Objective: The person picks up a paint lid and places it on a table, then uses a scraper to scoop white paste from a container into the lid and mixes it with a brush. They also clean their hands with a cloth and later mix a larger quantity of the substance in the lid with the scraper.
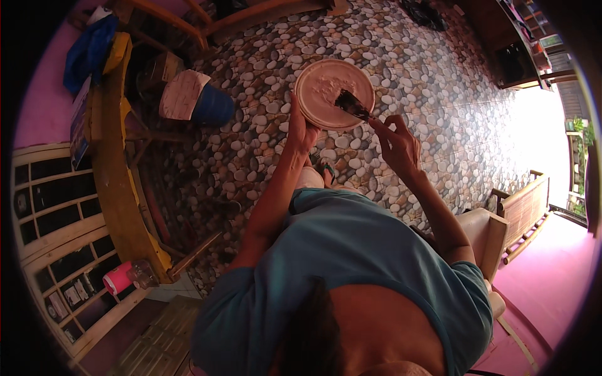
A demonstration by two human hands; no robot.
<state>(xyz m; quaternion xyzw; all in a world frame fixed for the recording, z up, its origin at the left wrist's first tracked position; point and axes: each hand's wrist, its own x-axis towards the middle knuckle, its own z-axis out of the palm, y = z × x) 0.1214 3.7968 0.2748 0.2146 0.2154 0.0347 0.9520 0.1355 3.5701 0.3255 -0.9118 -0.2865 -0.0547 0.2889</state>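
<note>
My left hand (302,133) grips a round, shallow, pale pinkish dish or lid (303,111) by its near left rim, the thumb lying along the edge. A lumpy pale paste (326,88) coats its inside, rougher toward the middle. Closed at the right rim, my right hand (399,145) pinches the end of a short flat tool (355,106) with a dark tip, a brush or a scraper; I cannot tell which. The tip rests on or just over the paste. My left fingers are mostly hidden under the dish.
Pebble-patterned flooring (269,56) spreads below. At left stand a blue bucket (213,106) with a pale cover and a yellow wooden bench (116,188) bearing a pink cup (117,277). A bamboo bench (525,213) stands at right, near a bright doorway (542,138).
</note>
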